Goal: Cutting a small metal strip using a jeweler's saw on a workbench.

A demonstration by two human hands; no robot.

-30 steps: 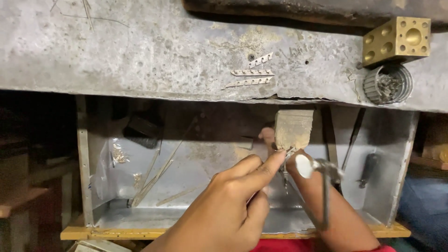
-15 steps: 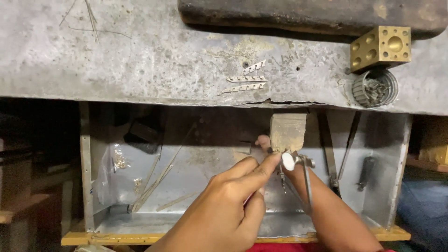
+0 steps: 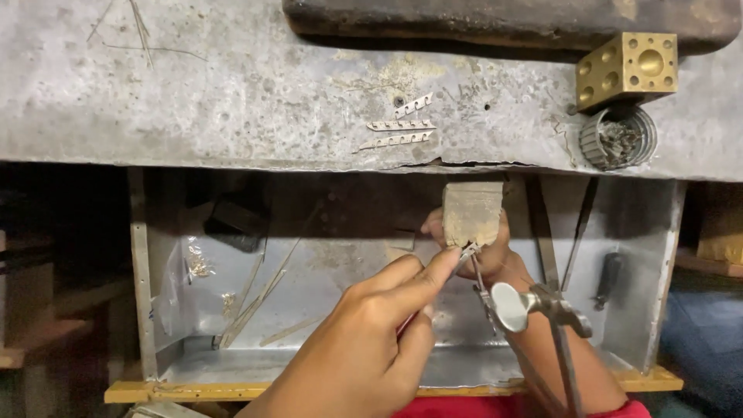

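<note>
My left hand [image 3: 371, 348] reaches up from the bottom centre, thumb and forefinger pinched on a small thin metal piece [image 3: 469, 252]. It presses the piece against the lower edge of a small wooden block [image 3: 472, 210]. My right hand [image 3: 495, 251] is behind the block and grips it, with fingers showing at both sides. A small hammer [image 3: 512, 306] hangs just below and to the right of the block. Its handle runs down across my right forearm and out of frame. What holds the hammer is hidden.
A grey worn bench top [image 3: 232, 101] spans the view and carries three small notched metal strips [image 3: 401, 124], a brass dapping block [image 3: 628, 70] and a round tin of bits [image 3: 618, 138]. Below is an open metal drawer [image 3: 143, 310] with thin rods, scraps and tools.
The hammer head has dropped down and to the right, away from the block. Both hands stay at the block, and the view has shifted slightly.
</note>
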